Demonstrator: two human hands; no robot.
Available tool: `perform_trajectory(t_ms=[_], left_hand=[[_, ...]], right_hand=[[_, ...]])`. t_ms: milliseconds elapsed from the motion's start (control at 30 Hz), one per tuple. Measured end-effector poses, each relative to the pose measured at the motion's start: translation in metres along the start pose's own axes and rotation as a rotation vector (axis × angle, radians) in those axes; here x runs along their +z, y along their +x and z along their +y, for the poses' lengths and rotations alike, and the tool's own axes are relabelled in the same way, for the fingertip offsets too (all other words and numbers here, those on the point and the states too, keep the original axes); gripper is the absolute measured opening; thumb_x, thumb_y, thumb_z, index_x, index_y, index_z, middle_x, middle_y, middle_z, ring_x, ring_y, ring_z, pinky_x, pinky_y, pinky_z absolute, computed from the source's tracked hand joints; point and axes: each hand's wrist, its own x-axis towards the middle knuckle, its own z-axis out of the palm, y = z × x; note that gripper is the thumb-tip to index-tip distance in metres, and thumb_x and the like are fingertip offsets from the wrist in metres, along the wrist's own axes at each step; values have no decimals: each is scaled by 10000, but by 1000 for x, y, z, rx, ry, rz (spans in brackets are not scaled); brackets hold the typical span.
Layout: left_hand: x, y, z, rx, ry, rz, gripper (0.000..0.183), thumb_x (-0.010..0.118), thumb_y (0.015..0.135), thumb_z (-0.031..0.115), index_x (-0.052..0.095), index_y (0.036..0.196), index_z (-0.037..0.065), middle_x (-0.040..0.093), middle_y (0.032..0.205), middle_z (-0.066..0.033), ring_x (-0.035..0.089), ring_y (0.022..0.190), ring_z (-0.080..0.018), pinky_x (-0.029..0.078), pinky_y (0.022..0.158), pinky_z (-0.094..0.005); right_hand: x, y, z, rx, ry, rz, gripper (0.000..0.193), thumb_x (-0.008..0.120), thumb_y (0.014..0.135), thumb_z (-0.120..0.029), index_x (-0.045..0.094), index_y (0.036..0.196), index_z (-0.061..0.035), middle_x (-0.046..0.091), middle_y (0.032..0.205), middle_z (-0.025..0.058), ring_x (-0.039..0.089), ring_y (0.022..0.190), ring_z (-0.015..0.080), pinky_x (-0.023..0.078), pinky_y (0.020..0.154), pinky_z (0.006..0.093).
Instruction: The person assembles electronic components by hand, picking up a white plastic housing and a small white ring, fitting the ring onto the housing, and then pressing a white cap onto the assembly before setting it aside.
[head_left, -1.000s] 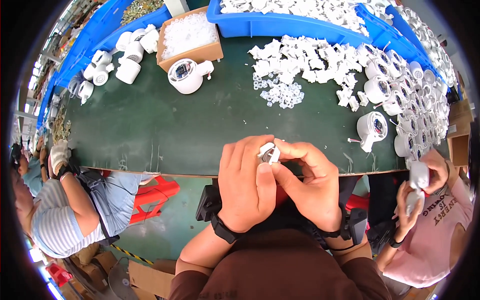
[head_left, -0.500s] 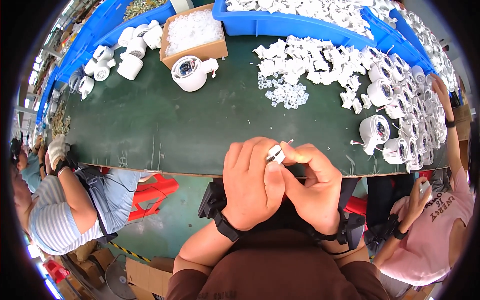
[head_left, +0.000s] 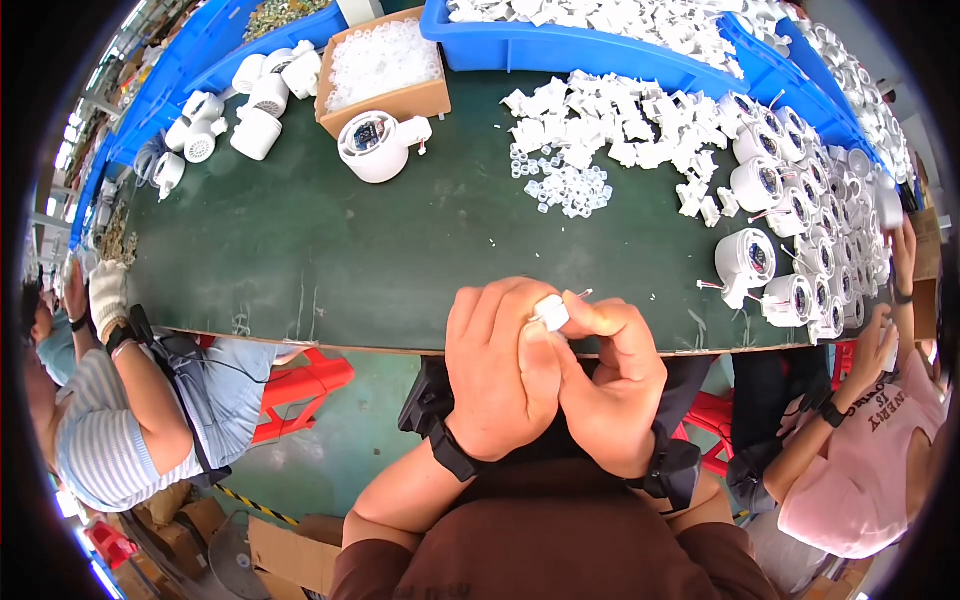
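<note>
Close together above the table's near edge, my left hand [head_left: 500,365] and my right hand [head_left: 618,385] both have their fingers closed around one small white plastic piece [head_left: 553,312]. The piece shows between my left thumb and forefinger, with the right fingertips pressed on its other side. A short thin lead [head_left: 586,293] pokes out past my right forefinger; where it joins is hidden. On the table beyond lie a heap of similar white plastic pieces [head_left: 630,120] and a small pile of clear plastic rings [head_left: 570,188].
White round housings with circuit boards [head_left: 745,258] crowd the right; another [head_left: 375,148] stands by a cardboard box of translucent parts [head_left: 330,118]. Blue bins [head_left: 580,50] line the back. Co-workers sit at both sides, one with a gloved hand [head_left: 107,295] on the left.
The white piece has turned between my fingers, now showing a broader white face and less of its dark gap. My right hand has shifted slightly left. The right co-worker's hands have moved.
</note>
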Motion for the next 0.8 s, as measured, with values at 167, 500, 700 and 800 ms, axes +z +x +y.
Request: perform_trajectory(t_ms=[167,500,700,800], left_hand=[[-4,4,-3,-8,-13,-41,242,495,948,190,635,1053,23,664,1022,-133,542,821,-328,435,766,-430],[-25,4,-4,-492,-703,-105,163,503,997,86,563,1123,2,640,1006,-73,582,887,-106,487,791,-267],[-32,6,-15,-682,-1152,-169,184,523,1051,176,544,1157,27,630,1039,-39,573,890,-76,479,787,-247],[-30,3,-19,-648,-1032,-163,177,534,1048,171,565,1153,31,641,1020,-38,583,888,-76,488,762,-257]], right_hand=[[-1,4,1,-19,-12,-35,427,684,891,158,628,1282,-3,623,1074,49,622,1040,153,486,972,308],[-5,31,-8,1,15,-136,161,635,960,106,672,1098,32,632,1029,74,649,981,135,533,881,269],[2,31,-16,-45,-161,-143,100,670,946,67,666,1034,20,636,992,79,607,854,132,495,776,268],[3,33,-14,-47,-144,-128,92,665,948,65,661,1027,19,639,983,76,601,849,133,491,777,273]])
